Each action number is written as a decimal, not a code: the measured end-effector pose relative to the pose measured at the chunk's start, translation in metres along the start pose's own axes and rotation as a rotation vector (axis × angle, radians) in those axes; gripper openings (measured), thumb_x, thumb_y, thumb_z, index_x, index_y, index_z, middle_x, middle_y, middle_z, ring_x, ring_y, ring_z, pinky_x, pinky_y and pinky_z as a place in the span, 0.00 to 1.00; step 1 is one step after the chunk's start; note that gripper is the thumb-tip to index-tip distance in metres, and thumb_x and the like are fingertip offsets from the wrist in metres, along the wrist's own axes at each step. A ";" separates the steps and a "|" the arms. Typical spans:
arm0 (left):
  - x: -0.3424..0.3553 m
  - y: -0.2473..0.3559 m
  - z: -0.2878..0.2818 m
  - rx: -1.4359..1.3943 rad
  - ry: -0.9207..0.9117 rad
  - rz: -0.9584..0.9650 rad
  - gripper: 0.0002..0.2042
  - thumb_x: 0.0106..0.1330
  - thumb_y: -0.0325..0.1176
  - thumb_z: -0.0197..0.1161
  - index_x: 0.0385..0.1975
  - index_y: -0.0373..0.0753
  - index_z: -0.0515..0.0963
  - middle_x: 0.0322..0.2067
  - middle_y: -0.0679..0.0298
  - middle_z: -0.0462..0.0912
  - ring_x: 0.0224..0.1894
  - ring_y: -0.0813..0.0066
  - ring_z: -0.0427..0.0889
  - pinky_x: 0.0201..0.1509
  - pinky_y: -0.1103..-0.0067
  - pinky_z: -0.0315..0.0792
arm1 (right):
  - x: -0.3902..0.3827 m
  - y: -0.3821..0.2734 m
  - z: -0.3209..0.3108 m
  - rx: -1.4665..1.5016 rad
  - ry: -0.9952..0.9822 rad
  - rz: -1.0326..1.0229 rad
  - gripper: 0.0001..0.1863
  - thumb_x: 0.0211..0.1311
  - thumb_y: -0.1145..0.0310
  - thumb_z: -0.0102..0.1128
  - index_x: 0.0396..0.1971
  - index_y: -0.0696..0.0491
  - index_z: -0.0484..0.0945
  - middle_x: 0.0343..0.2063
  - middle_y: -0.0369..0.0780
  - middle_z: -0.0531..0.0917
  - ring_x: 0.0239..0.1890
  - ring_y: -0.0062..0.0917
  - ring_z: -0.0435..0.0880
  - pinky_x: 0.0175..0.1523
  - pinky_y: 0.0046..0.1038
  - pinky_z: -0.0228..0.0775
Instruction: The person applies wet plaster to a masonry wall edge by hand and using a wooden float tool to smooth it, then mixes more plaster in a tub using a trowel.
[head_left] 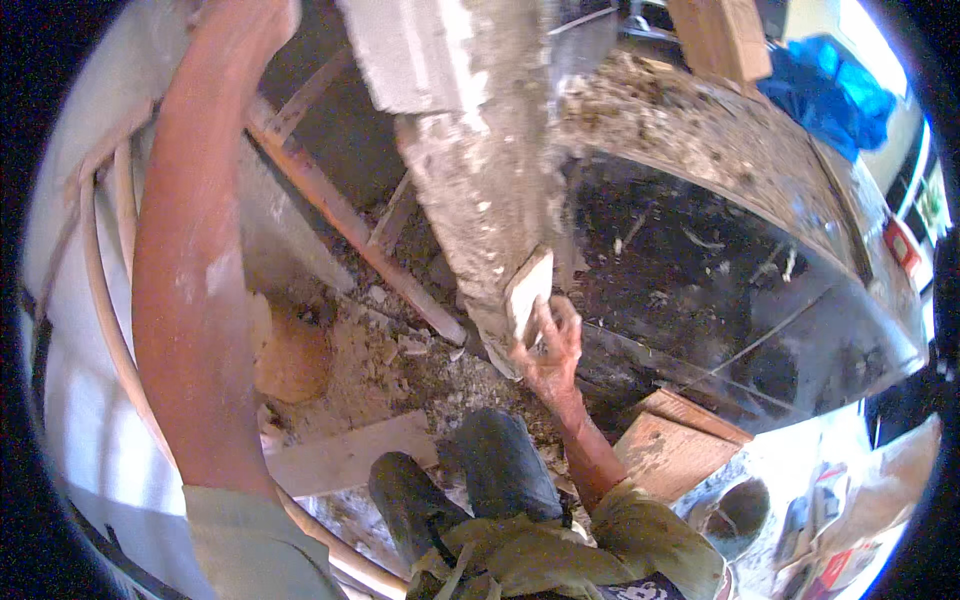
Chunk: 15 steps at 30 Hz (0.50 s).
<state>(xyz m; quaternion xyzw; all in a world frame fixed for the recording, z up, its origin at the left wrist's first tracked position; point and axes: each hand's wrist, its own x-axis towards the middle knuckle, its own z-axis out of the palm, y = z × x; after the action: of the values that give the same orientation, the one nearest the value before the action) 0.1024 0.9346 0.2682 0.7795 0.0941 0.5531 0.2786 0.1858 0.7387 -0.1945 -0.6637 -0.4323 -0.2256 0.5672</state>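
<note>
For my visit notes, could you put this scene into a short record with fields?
Right hand: gripping a pale, flat piece
Piece position: in front of the rough grey-brown column; contact unclear
Left hand: raised, partly cut off at the top edge; grip not visible
Left of column: reddish-brown ladder-like frame
Right of column: dark, glossy, debris-strewn surface
Upper right: crumpled blue plastic

**Mostly ones, a few pairs**

2 hands: left hand point(258, 14) far left, cut off by the edge; right hand point(557, 350) near centre. 2 trouser legs point(505, 465), near. 1 white slab point(530, 288). 1 pillar point(475, 185). 1 dark panel point(690, 280), right. 1 blue bundle point(830, 90), far right. Rubble bits point(410, 346): too many to count.
</note>
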 end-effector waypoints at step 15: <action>-0.018 0.027 0.019 -0.028 0.011 -0.031 0.23 0.73 0.45 0.50 0.57 0.32 0.69 0.54 0.53 0.75 0.53 0.58 0.75 0.51 0.71 0.74 | 0.034 -0.030 -0.008 0.072 0.049 0.049 0.38 0.40 0.59 0.73 0.58 0.45 0.74 0.53 0.51 0.67 0.53 0.49 0.69 0.56 0.48 0.65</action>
<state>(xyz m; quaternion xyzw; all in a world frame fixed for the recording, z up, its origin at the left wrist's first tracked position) 0.1083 0.8976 0.2642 0.7711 0.0999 0.5541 0.2974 0.1807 0.7417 -0.1489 -0.6475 -0.4098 -0.2120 0.6066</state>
